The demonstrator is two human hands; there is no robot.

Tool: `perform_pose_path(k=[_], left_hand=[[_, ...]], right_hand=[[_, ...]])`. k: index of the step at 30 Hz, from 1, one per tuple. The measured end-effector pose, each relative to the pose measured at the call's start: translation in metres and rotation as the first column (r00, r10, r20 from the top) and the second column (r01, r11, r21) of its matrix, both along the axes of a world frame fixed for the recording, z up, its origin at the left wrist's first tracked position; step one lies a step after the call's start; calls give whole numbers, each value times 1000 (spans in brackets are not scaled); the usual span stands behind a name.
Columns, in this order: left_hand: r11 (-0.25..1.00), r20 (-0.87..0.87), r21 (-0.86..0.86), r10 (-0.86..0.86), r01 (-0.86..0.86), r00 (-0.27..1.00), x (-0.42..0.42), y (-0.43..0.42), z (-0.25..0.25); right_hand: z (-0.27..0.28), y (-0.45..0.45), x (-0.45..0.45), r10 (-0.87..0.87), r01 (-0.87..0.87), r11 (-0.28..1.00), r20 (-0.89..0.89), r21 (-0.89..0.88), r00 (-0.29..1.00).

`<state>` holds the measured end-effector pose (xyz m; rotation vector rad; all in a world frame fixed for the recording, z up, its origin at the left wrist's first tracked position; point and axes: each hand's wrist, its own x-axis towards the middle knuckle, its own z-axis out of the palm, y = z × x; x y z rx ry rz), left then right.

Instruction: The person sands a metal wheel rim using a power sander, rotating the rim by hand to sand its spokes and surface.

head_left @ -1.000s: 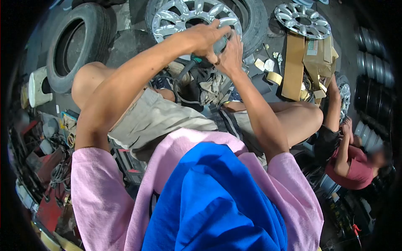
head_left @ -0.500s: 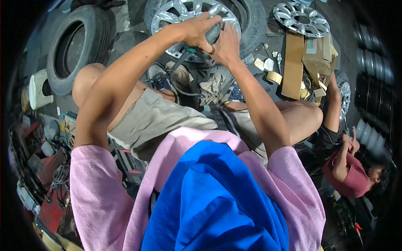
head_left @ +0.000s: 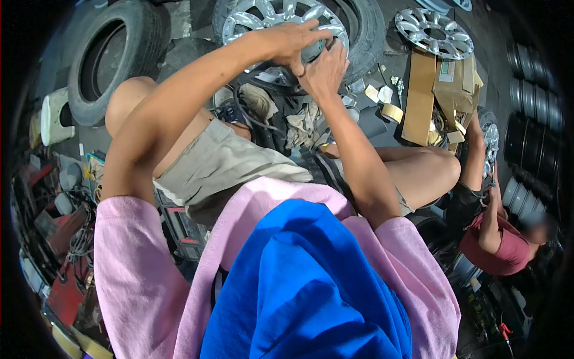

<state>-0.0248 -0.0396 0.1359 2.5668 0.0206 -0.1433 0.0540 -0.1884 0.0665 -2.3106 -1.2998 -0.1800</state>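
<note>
A silver multi-spoke wheel rim (head_left: 244,20) lies on a tyre (head_left: 369,39) in front of me. My left hand (head_left: 290,42) reaches over the rim from the left, its fingers curved round a dark, rounded hand-held power tool (head_left: 311,52). From the right, my right hand (head_left: 326,69) grips the same tool, fingers pointing forward and thumb near the left hand. Most of the tool is hidden by my hands, so its exact kind does not show. A dark cord (head_left: 254,119) loops between my legs, below the rim.
A loose tyre (head_left: 140,57) stands at the left. Another silver rim (head_left: 408,24) rests on a cardboard box (head_left: 418,99) at the right. Rags (head_left: 302,125) and a tape roll (head_left: 391,113) lie nearby. A person in a red shirt (head_left: 499,245) works at the far right.
Both hands have shifted slightly on the rim with the tool, and the right fingers sit further right. The co-worker's hands have moved up toward another wheel.
</note>
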Motion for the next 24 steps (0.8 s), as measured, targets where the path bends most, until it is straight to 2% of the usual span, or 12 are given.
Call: perform_pose_path(k=[3, 5, 9, 11, 12, 14, 16, 18, 20, 22, 24], left_hand=[[998, 81, 33, 50, -53, 995, 4, 10, -4], [996, 55, 2, 87, -87, 995, 8, 13, -8], [992, 51, -45, 118, -115, 992, 7, 5, -7], [991, 62, -53, 125, -122, 990, 6, 2, -6], [992, 30, -56, 115, -114, 993, 5, -1, -4], [993, -6, -62, 105, -105, 994, -1, -9, 0], [985, -159, -91, 132, -148, 978, -8, -10, 10], [983, -135, -86, 151, -164, 979, -18, -8, 9], [981, -110, -87, 164, -174, 980, -25, -6, 7], [975, -59, -49, 212, -215, 975, -26, 3, 6], [974, 3, -82, 210, -209, 978, -27, 12, -8]], right_hand=[[3, 10, 12, 44, -43, 999, 6, -32, 999], [9, 15, 18, 61, -65, 995, -51, -79, 997], [11, 9, 21, 79, -83, 994, -52, -72, 995], [5, -1, 17, 86, -86, 996, 19, -10, 996], [6, -4, 14, 88, -88, 996, 16, -11, 996], [8, -13, 6, 102, -104, 995, -96, -13, 990], [22, -17, -3, 128, -136, 990, -133, -47, 983], [29, -11, -5, 158, -173, 982, -169, -77, 973], [29, -4, -4, 228, -229, 972, -40, -44, 973], [23, 10, 1, 220, -220, 974, -13, -49, 975], [23, 16, 0, 221, -220, 974, 18, -52, 975]])
